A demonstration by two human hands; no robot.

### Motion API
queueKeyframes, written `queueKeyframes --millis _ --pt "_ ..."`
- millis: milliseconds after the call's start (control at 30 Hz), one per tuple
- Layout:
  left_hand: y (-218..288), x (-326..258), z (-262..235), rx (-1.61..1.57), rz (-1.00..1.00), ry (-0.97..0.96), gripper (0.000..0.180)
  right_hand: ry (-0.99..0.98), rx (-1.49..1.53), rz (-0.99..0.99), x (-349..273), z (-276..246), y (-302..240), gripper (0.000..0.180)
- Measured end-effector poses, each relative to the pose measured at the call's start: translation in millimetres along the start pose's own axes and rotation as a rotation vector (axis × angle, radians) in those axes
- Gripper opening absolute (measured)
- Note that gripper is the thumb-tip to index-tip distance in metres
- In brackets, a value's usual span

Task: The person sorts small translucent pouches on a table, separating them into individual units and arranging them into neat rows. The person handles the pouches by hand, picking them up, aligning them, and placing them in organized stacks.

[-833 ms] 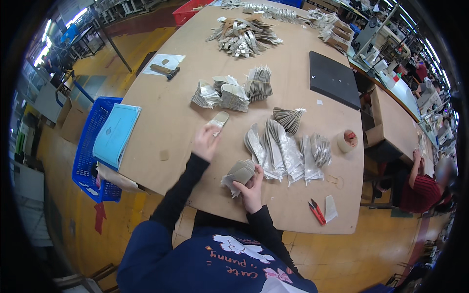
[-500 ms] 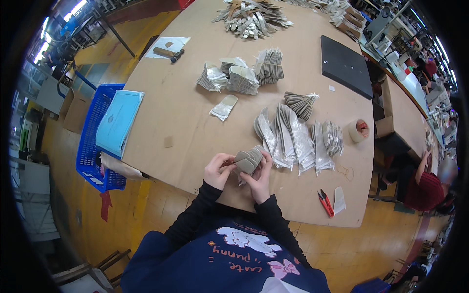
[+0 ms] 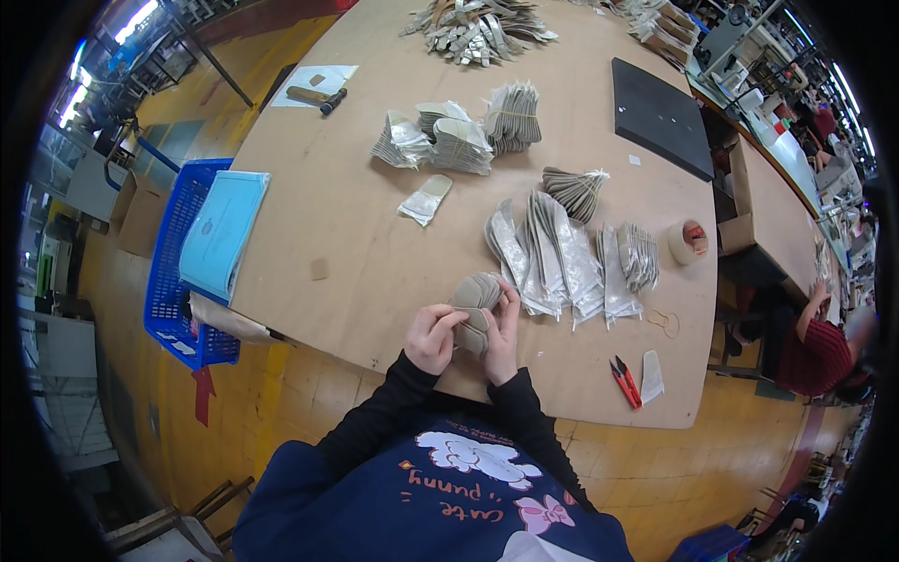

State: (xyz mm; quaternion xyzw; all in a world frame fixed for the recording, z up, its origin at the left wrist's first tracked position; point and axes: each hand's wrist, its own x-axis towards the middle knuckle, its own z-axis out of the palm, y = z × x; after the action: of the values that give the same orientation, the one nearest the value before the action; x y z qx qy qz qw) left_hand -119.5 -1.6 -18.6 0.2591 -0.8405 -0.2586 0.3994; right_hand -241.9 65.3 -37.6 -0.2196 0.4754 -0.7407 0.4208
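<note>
Left hand has joined right hand; I see both pinching the fanned stack, slack grip could spill it.

Free tabletop centre-left of frame, beside left hand; grey strips block right of centre, grey stacks upper centre, red snips lower right.

One held stack; one hammer; one clipper

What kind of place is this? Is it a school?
Probably not; it looks more like a factory or workshop. There are bundles of matching flat pieces on a big table, a hammer, and another person at a second table.
</note>
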Motion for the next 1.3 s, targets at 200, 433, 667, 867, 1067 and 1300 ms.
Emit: queueKeyframes --millis 200,433,667,867,1067,1300 --pt "-14.0 2.4 -16.1 -0.194 0.118 -0.233 0.046 -0.06 0.094 -0.016 -2.5 0.6 -8.3 0.065" --pt "-28.0 7.9 -22.1 -0.096 0.248 -0.284 0.032 0.003 0.1 0.02 -0.3 5.7 -8.7 0.066" --pt "-85.7 26.6 -62.3 -0.22 -0.298 -0.111 0.023 0.027 0.119 0.054 -1.2 4.1 -6.7 0.064" --pt "-217.1 107.6 -56.7 -0.444 -0.734 0.016 0.036 0.023 0.148 0.088 -2.9 4.4 -7.8 0.066" --pt "-249.7 137.8 -31.8 0.017 -0.71 -0.021 0.034 0.019 0.18 0.058 -2.5 6.5 -10.6 0.065" --pt "-96.9 81.3 -41.1 -0.306 -0.415 -0.066 0.039 0.008 0.187 0.065 -3.1 5.2 -11.6 0.064"
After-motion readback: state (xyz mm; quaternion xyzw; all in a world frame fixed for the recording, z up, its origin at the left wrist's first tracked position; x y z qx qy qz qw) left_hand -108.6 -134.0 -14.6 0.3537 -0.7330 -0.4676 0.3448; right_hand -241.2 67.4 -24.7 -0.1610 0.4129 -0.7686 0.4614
